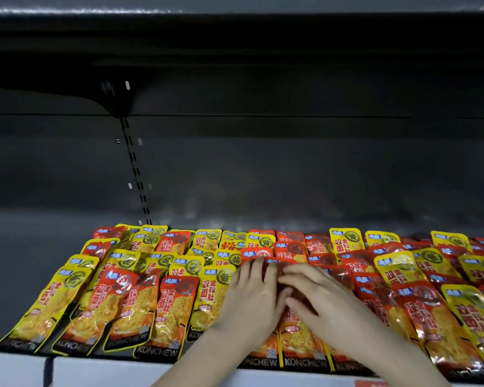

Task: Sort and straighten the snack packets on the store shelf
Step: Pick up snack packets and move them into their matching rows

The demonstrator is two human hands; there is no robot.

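Note:
Yellow snack packets and red snack packets lie mixed in overlapping rows across the dark shelf. Both of my hands rest side by side on one red packet at the front middle. My left hand lies flat on its left part, fingers pointing to the back. My right hand lies across its right part, fingers spread and angled left, touching the left hand. Neither hand visibly closes around the packet. Most of that packet's upper part is hidden under my hands.
The white front rail of the shelf runs along the bottom. A slotted upright stands in the dark back panel at left. The shelf floor at far left is bare. An upper shelf overhangs the whole row.

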